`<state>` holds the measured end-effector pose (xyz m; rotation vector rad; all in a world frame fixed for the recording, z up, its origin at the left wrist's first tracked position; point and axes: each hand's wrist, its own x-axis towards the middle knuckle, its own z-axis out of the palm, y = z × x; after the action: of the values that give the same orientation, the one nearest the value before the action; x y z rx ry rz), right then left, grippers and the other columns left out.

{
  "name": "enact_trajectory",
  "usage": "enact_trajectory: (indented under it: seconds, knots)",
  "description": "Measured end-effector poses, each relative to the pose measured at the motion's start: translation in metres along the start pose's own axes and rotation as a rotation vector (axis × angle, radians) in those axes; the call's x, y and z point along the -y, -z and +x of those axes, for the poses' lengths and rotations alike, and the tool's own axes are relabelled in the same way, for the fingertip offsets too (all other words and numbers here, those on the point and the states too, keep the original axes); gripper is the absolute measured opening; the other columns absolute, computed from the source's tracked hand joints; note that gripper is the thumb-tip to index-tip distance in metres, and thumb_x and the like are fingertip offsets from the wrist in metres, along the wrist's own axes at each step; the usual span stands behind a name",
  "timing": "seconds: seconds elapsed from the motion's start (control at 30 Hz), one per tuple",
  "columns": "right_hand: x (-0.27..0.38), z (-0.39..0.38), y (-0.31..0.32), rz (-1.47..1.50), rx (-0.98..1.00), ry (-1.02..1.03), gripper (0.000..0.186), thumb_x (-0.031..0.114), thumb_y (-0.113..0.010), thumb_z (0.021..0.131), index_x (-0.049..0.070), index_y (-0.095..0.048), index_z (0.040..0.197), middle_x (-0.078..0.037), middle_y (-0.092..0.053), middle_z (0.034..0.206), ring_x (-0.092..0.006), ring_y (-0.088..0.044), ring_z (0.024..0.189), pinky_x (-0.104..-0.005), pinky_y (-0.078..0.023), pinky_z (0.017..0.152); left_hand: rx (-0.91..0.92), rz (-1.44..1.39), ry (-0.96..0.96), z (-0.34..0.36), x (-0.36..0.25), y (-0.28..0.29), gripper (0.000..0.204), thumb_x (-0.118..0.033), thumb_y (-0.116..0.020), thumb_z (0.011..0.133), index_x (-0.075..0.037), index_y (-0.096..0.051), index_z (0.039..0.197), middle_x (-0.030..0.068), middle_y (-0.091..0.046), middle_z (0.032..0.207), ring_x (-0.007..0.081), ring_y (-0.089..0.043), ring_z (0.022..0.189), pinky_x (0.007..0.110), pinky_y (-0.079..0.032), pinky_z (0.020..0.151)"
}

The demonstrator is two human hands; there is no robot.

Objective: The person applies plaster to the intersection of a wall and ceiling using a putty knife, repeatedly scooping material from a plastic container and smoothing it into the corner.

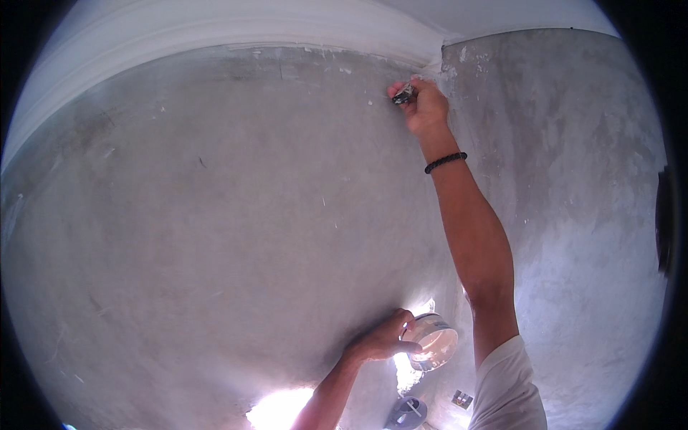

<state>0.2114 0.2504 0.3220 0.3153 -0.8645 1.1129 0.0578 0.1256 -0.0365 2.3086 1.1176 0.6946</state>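
Note:
My right hand point(428, 109), with a dark bracelet point(446, 163) on its wrist, is raised to the top of the grey wall, close to the corner. Its fingers are closed round a short, dark tool handle point(404, 94) smeared with pale material. The tool's working end is hidden, so its exact kind does not show. Lower down, my left hand point(383, 340) grips a small round tub point(434, 344) by its side, thumb over the rim. The tub is tilted and its inside has pale smears.
Bare grey walls point(236, 186) meet at a corner on the right, below a white cornice point(201, 51). Under the tub are a grey bucket point(410, 416) with a stick in it and a small wall box point(462, 399). A dark object point(663, 222) stands at the right edge.

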Motion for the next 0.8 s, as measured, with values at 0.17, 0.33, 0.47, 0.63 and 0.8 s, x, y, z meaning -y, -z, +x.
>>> enact_trajectory:
  seconds: [0.17, 0.33, 0.47, 0.63, 0.8]
  knots:
    - [-0.001, -0.021, -0.020, 0.061, -0.008, 0.020, 0.065, -0.002, -0.054, 0.090, -0.001, -0.020, 0.146, -0.018, -0.057, 0.091, -0.0285, -0.065, 0.071, -0.0445, -0.061, 0.062, -0.013, 0.013, 0.027, -0.007, -0.009, 0.001, 0.051, -0.034, -0.079, 0.070, -0.003, -0.050, 0.099, 0.0130, -0.049, 0.101, 0.0243, -0.048, 0.093, 0.034, -0.041, 0.081]
    - [0.009, -0.046, -0.034, 0.056, -0.039, 0.026, 0.065, -0.002, -0.055, 0.090, -0.002, -0.022, 0.146, -0.014, -0.055, 0.090, -0.0262, -0.064, 0.070, -0.0437, -0.061, 0.064, 0.015, 0.021, 0.050, 0.000, -0.009, -0.005, 0.050, -0.032, -0.078, 0.075, -0.003, -0.052, 0.106, 0.0117, -0.050, 0.107, 0.0234, -0.050, 0.103, 0.033, -0.042, 0.090]
    - [0.012, -0.065, -0.044, 0.088, 0.007, 0.008, 0.071, -0.002, -0.055, 0.090, -0.002, -0.014, 0.148, -0.016, -0.053, 0.093, -0.0268, -0.063, 0.076, -0.0464, -0.061, 0.072, 0.025, 0.052, 0.062, 0.000, -0.011, -0.008, 0.052, -0.033, -0.078, 0.076, -0.002, -0.053, 0.109, 0.0119, -0.050, 0.108, 0.0239, -0.050, 0.103, 0.033, -0.042, 0.091]
    - [0.018, -0.089, -0.057, 0.155, 0.057, -0.014, 0.071, -0.002, -0.055, 0.091, -0.004, -0.013, 0.147, -0.016, -0.053, 0.094, -0.0268, -0.063, 0.079, -0.0479, -0.060, 0.076, -0.015, 0.077, 0.073, -0.001, -0.013, -0.014, 0.052, -0.034, -0.078, 0.075, -0.002, -0.053, 0.107, 0.0117, -0.051, 0.107, 0.0239, -0.051, 0.101, 0.034, -0.043, 0.089]
    - [0.026, -0.101, -0.059, 0.212, 0.053, -0.002, 0.063, -0.001, -0.055, 0.091, -0.007, -0.021, 0.143, -0.015, -0.053, 0.093, -0.0270, -0.063, 0.080, -0.0470, -0.060, 0.075, 0.003, 0.138, 0.087, 0.010, -0.022, -0.018, 0.051, -0.036, -0.076, 0.072, -0.002, -0.052, 0.102, 0.0121, -0.051, 0.101, 0.0234, -0.050, 0.093, 0.034, -0.043, 0.080]
